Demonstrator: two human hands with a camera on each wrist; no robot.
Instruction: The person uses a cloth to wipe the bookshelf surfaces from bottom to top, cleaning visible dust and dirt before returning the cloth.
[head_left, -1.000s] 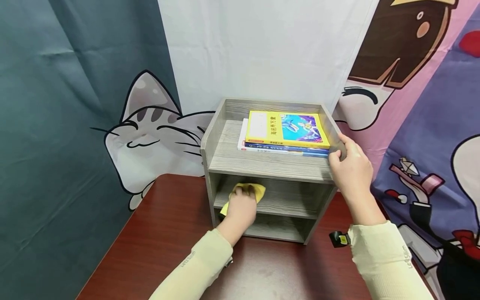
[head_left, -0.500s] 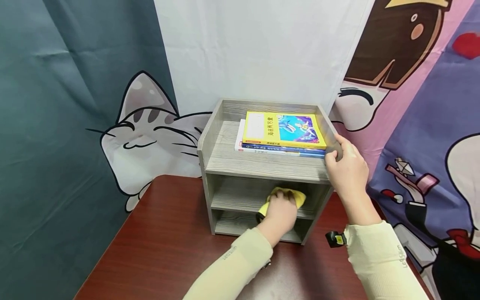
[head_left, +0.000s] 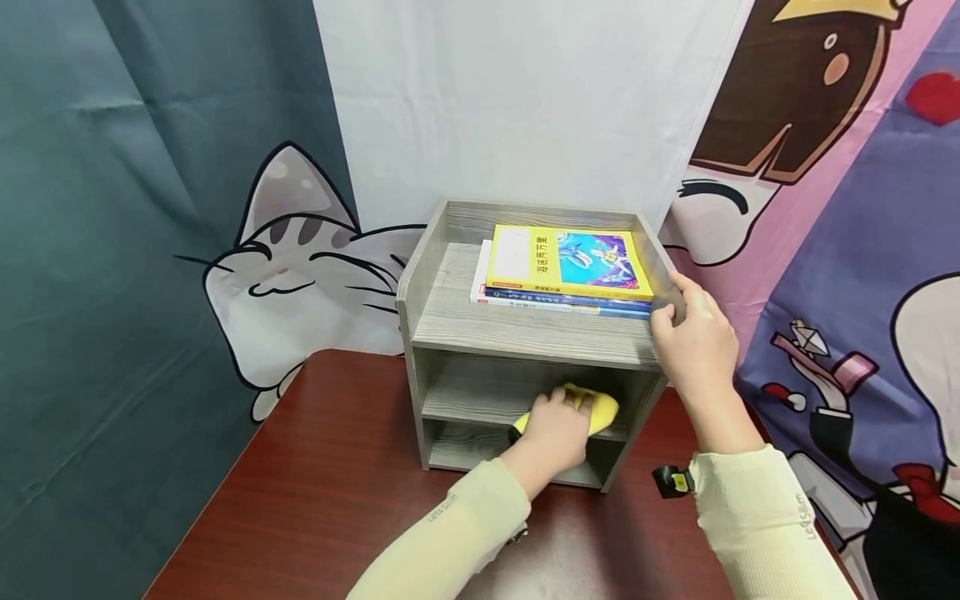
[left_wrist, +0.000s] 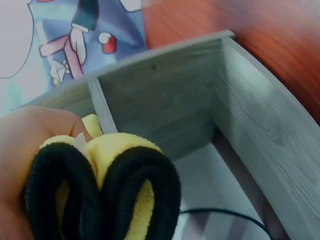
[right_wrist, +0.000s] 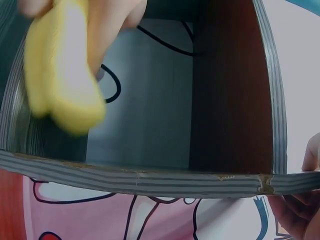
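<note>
My left hand (head_left: 557,433) grips a folded yellow cloth (head_left: 603,412) with a black border, at the right part of the middle shelf in a grey wood-grain shelf unit (head_left: 450,333). The cloth's thick black-edged folds (left_wrist: 165,175) fill the lower left of the left wrist view. In the right wrist view the yellow cloth (right_wrist: 65,75) looks blurred, near one inner wall of the compartment. My right hand (head_left: 697,337) holds the top of the unit's right side panel, thumb inside and fingers over the outer face, which hides some of them.
A stack of books (head_left: 570,262), a yellow one uppermost, lies on the unit's top board beside my right hand. The unit stands on a dark red table (head_left: 300,467) against printed curtains (head_left: 540,108). A black cable (right_wrist: 165,45) shows behind the open-backed compartment.
My left hand has carried the cloth rightward along the middle shelf, and its grip has turned slightly in the last half second. My right hand stays on the side panel.
</note>
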